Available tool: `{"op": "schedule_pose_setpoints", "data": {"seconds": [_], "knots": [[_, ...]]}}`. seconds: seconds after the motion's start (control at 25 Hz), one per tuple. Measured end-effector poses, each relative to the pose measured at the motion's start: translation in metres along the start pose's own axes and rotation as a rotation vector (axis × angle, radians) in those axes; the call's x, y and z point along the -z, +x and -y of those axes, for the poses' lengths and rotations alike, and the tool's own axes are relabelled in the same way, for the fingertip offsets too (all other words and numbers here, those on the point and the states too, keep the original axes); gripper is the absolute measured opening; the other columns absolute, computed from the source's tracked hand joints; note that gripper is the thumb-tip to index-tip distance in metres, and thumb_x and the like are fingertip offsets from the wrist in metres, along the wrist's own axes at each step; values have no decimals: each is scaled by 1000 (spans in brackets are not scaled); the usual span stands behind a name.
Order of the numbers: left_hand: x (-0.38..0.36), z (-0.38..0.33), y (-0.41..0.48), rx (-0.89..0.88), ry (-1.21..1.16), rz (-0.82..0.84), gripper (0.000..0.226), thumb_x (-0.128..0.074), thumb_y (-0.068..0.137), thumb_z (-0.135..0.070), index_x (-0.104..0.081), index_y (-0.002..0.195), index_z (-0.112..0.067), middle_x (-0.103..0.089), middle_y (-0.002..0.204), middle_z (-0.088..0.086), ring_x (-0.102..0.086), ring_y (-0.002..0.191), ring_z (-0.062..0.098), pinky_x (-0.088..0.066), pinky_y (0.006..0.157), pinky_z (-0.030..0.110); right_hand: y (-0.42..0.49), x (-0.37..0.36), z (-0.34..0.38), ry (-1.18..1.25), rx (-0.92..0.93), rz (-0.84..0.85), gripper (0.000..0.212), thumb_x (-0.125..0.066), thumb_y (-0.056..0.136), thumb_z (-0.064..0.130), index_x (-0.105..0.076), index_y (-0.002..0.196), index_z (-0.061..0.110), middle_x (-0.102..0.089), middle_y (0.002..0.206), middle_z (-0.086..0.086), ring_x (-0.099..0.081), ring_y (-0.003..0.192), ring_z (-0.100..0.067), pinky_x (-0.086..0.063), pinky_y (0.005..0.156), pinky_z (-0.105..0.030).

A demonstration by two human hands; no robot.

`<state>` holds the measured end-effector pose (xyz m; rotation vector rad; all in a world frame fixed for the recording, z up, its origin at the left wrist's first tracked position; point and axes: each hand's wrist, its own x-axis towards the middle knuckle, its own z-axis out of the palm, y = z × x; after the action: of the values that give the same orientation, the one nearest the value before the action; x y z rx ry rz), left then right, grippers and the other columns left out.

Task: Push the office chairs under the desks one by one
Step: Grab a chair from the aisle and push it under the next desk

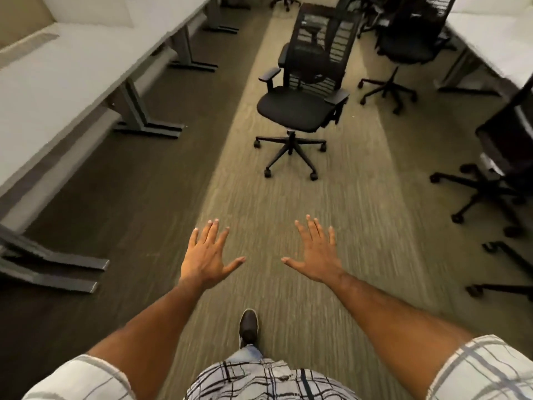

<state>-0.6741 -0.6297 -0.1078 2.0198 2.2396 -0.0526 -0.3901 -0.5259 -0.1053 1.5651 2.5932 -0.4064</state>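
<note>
A black mesh office chair (300,109) stands alone in the middle of the carpet aisle, its seat facing me and its backrest on the far side. My left hand (206,256) and my right hand (315,252) are held out in front of me, palms down, fingers spread and straight, holding nothing. Both hands are well short of the chair, with bare carpet between. A long row of white desks (57,82) runs along the left, with grey legs and open space beneath.
More black office chairs stand on the right: one (403,47) at the back beside a white desk (496,39), another (501,168) at the right edge. A further chair base (284,0) shows at the top. My shoe (248,327) is on the carpet below my hands.
</note>
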Motion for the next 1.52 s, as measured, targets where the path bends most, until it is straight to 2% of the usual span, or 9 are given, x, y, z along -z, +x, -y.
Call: {"op": "schedule_pose_setpoints", "data": {"seconds": [0.2,0.48,0.64,0.88,1.16,1.28,1.44,1.52], "knots": [[7,-10,130,-171,-13,38,111,-5,82,-94,-18,162,-18,-7,171,13,-2,158,29,10,123,47,54,29,-62,-5,-181,-18,111,-43,87,84,8,165,23,15,172,-9,13,159,-27,12,124,-55],[34,-47,288,-315,24,53,116,2,77,-93,-18,162,-17,-8,171,14,-3,158,28,1,126,51,125,82,-145,38,-340,-111,109,-48,88,81,3,165,23,11,173,-8,12,159,-26,10,125,-53],[36,-92,375,-353,74,72,115,2,78,-93,-19,162,-17,-10,171,13,-5,158,28,-3,127,52,172,95,-209,74,-401,-93,108,-50,89,78,2,166,23,11,173,-8,12,159,-26,7,127,-53],[52,-196,508,-304,71,64,117,6,75,-92,-15,163,-17,-9,171,12,-4,158,27,-5,128,51,261,137,-342,115,-367,-44,103,-46,93,75,3,166,22,11,173,-9,12,159,-27,6,127,-52],[102,-305,644,-246,23,-10,117,7,73,-89,-15,163,-18,-9,171,11,-3,158,26,-4,127,48,366,208,-480,102,-297,-77,100,-45,94,75,-3,166,19,6,174,-9,8,160,-27,3,127,-52],[103,-327,704,-250,53,9,115,5,77,-90,-18,162,-18,-12,171,11,-5,158,26,-6,127,49,416,223,-522,120,-261,-78,99,-45,94,75,-4,166,19,4,174,-9,8,160,-26,2,127,-52],[86,-346,802,-229,76,48,105,-10,85,-88,-15,163,-17,-8,171,11,-1,158,26,-6,128,51,494,238,-581,85,-240,-71,99,-45,94,75,-3,166,20,4,174,-8,9,160,-25,2,128,-52],[79,-355,851,-213,71,50,108,-5,84,-90,-16,163,-17,-10,171,11,-2,158,26,-6,127,51,534,252,-610,60,-234,-67,99,-46,94,74,-3,166,20,5,174,-8,8,160,-25,1,128,-51]]}}
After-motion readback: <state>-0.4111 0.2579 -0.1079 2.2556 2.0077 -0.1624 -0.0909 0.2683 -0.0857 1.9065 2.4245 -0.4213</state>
